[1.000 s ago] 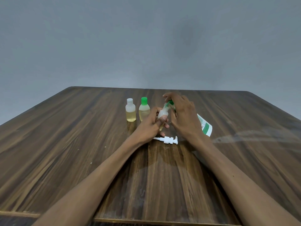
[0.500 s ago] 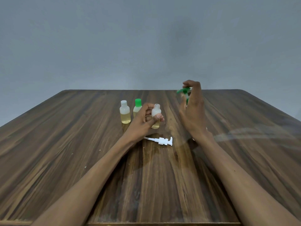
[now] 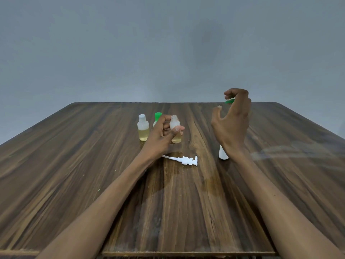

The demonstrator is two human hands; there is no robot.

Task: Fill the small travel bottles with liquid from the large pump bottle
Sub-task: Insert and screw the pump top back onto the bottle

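Note:
My left hand (image 3: 162,135) grips an uncapped small travel bottle (image 3: 175,124), part full of yellow liquid, upright on the wooden table (image 3: 93,165). My right hand (image 3: 232,124) is raised to the right, pinching a green cap (image 3: 230,101) between thumb and fingers. Behind that wrist stands the large white bottle (image 3: 222,154), mostly hidden. Its removed white pump (image 3: 187,160) lies flat on the table between my hands. Two more small bottles stand at the left: a white-capped one (image 3: 143,130) and a green-capped one (image 3: 158,116), partly behind my left hand.
A grey wall rises behind the table's far edge. Faint wet smears (image 3: 211,180) show on the wood in front of the pump.
My right hand pulled the green cap off the small bottle and lifted it up and to the right. The left hand set the bottle upright on the table. The large bottle now stands upright.

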